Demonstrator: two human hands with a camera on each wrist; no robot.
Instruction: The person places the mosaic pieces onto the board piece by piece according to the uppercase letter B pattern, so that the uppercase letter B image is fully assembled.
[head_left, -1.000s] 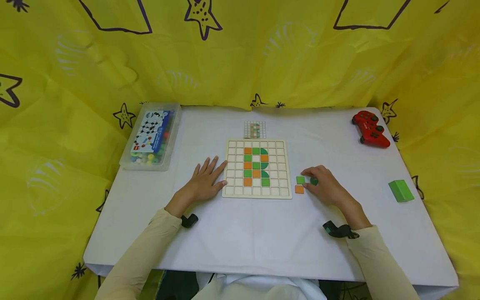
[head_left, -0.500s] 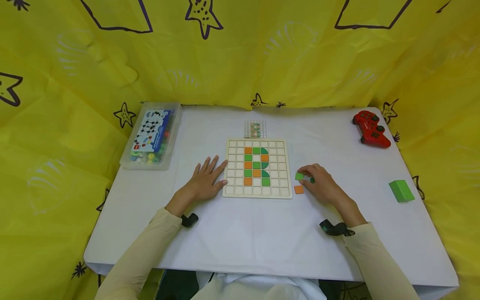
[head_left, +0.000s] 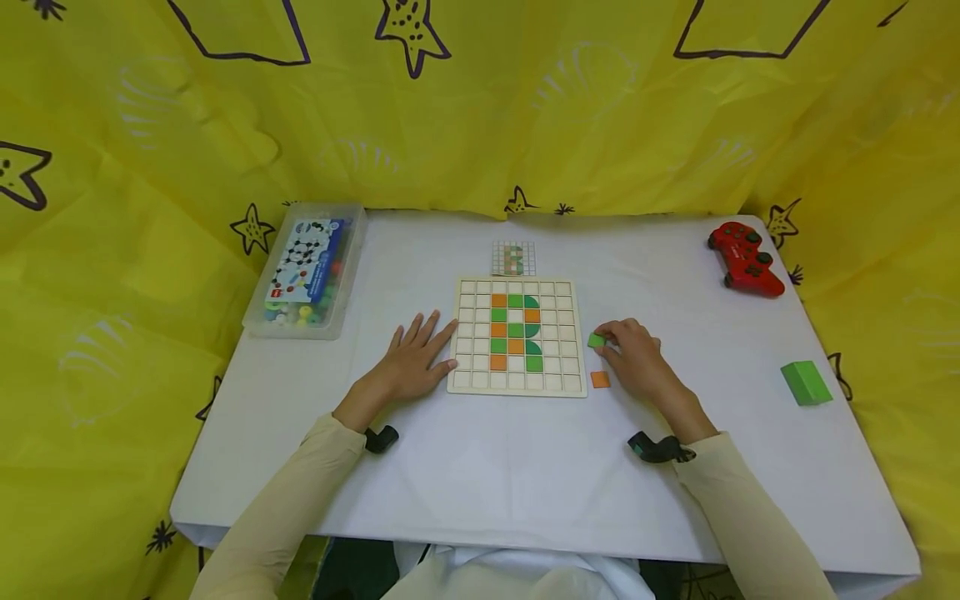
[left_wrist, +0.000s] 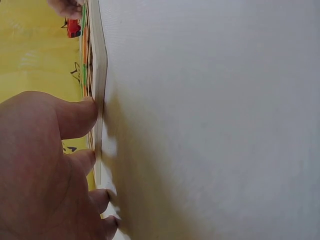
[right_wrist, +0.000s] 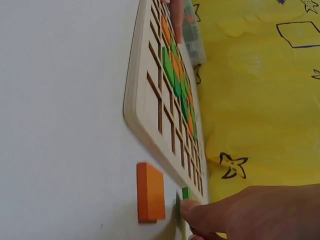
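A wooden grid board (head_left: 562,354) lies mid-table, with orange, green and dark green tiles set in several of its cells. Spread fingers of my left hand (head_left: 405,368) touch its left edge; the left wrist view shows the thumb against the rim (left_wrist: 99,70). Just off the board's right side, my right hand (head_left: 639,358) pinches a green square tile (head_left: 596,341) between thumb and fingers. Below that tile an orange square tile (head_left: 600,380) lies on the cloth, seen closer in the right wrist view. The dark green piece seen earlier by the right hand is hidden now.
A small pattern card (head_left: 513,258) lies behind the board. At the back left sits a clear plastic box (head_left: 330,321) of coloured pieces. A red game controller (head_left: 746,260) and a green block (head_left: 806,383) lie on the right, on white cloth (head_left: 517,475).
My right hand has taken the green tile from the cloth and shifted slightly left and away from me. The dark green piece has gone out of sight. The left hand stays put.
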